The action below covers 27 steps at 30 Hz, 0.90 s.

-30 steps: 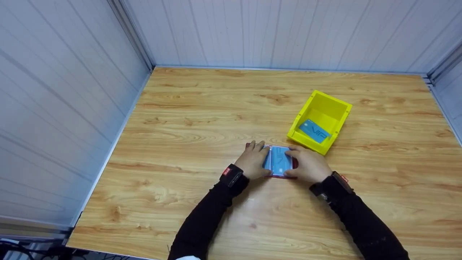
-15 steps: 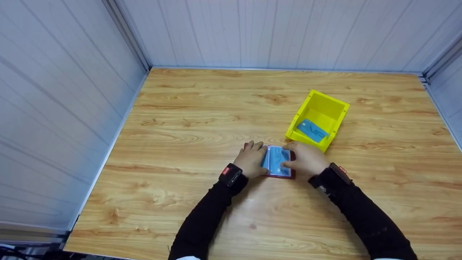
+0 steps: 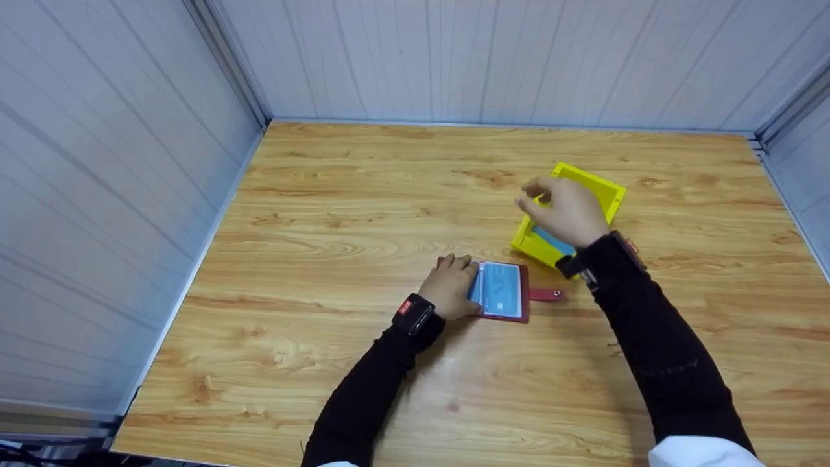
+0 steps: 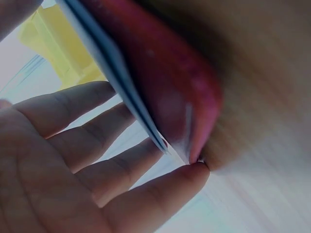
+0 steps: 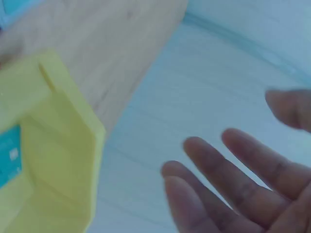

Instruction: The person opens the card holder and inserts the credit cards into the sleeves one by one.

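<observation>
A red card holder lies spread on the table, a blue card showing through its clear sleeve. Its strap with a snap points right. My left hand holds the holder's left part, thumb at the near edge and fingers at the far edge. In the left wrist view, fingertips touch the red cover and the sleeve edges. Over the yellow bin hovers my right hand, fingers loosely bent and holding nothing. Beneath it, partly covered, a blue card lies in the bin.
The wood-grain table extends around the holder and bin. Pale panel walls stand at the back and both sides. The bin sits just beyond the holder, to the right.
My right hand has left the card holder and moved up and right over the yellow bin, uncovering the strap. The left hand has stayed on the holder.
</observation>
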Tool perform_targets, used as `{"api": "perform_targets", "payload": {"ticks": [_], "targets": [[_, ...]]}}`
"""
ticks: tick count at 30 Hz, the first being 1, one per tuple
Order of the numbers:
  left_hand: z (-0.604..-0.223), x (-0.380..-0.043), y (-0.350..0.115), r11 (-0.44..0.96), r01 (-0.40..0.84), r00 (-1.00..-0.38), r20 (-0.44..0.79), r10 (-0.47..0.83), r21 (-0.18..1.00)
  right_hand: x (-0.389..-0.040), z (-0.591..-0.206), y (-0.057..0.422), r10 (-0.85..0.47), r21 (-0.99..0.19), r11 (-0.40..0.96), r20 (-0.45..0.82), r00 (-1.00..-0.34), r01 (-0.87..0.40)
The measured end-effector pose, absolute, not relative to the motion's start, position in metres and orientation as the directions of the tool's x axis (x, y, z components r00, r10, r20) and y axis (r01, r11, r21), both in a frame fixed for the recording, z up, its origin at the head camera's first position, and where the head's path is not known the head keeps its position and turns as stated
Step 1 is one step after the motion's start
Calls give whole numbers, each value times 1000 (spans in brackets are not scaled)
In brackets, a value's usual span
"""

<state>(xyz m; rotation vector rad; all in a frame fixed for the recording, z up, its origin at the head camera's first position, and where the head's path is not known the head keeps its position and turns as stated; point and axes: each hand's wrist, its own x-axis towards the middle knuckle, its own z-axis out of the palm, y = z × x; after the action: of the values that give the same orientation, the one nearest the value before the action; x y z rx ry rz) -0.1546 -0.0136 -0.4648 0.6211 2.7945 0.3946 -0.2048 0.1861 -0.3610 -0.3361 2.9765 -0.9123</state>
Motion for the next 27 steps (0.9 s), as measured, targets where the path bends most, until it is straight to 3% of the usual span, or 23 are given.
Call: {"api": "perform_targets", "payload": {"ticks": [7,12,16,22,27], "targets": [[-465,-154,-13,872,372,-877,-187,443,319,-239,-361,201,-44,-576,806,173,-984,-138],[-464,-154,-12,869,378,-873,-190,449,318,-258,-374,216,48,-552,832,173,-984,-56],[-465,-153,-12,869,382,-871,-193,453,316,-267,-383,225,88,-500,866,83,-993,35],[-466,-153,-11,867,389,-869,-187,457,313,-274,-388,231,61,-376,918,-189,-980,129],[-466,-153,-9,867,391,-869,-186,458,310,-276,-393,231,49,-330,935,-243,-969,130]]}}
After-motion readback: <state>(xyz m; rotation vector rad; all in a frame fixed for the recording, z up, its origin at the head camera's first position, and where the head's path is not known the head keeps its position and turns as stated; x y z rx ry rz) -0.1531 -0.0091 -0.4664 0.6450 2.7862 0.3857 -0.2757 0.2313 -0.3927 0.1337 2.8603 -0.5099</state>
